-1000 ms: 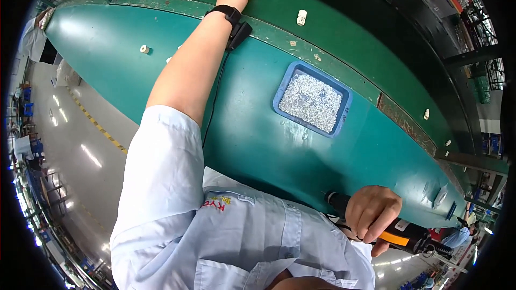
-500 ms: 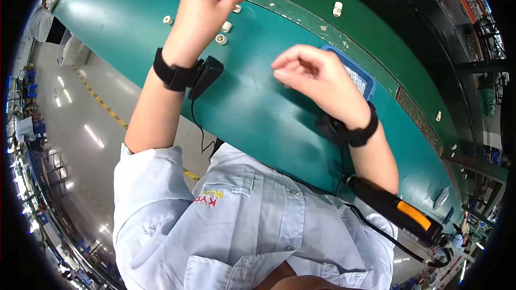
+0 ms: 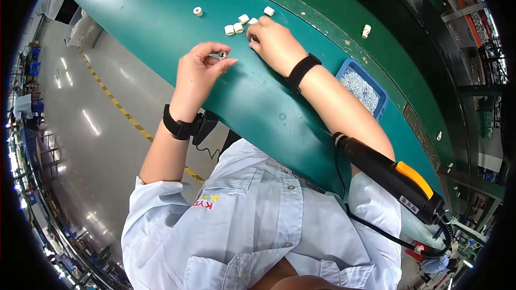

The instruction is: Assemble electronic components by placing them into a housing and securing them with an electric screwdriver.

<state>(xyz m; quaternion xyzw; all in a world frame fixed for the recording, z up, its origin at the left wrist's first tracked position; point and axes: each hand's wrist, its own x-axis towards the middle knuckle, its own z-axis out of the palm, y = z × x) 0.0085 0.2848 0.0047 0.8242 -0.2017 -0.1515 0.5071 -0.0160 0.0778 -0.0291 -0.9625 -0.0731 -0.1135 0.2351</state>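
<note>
Farthest to the left of the left grip, grey floor [image 3: 115, 62] shows, crossed by a strip of yellow-and-black tape [image 3: 129, 120] that runs down toward the near side of that grip. A black wristband [image 3: 179, 123] with a black box [image 3: 206, 125] sits just behind the left grip, and beyond the grip one short white cylinder [image 3: 198, 12] stands by itself on the green worktop [image 3: 258, 96]. The left grip [image 3: 200, 70] is a bare hand above the worktop's near edge, thumb and forefinger nearly together, with a small shiny piece [image 3: 222, 55] pinched between their tips. Between the two grips and slightly beyond them, a loose group of white cylinders [image 3: 234, 29] lies on the worktop, some almost under the fingers of the right grip. The right grip [image 3: 275, 43] is palm down, its fingers bent and thumb close to them; whether it has hold of anything I cannot tell. Another white cylinder [image 3: 269, 11] lies just beyond its knuckles, and a second black wristband [image 3: 303, 71] circles the wrist behind it. Farther right of this grip come a blue tray [image 3: 382, 107] of small silvery pieces [image 3: 359, 90], a white fitting [image 3: 366, 31] on the green ledge beyond, and, nearer the body, a black power tool [image 3: 371, 158] with an orange lever
</note>
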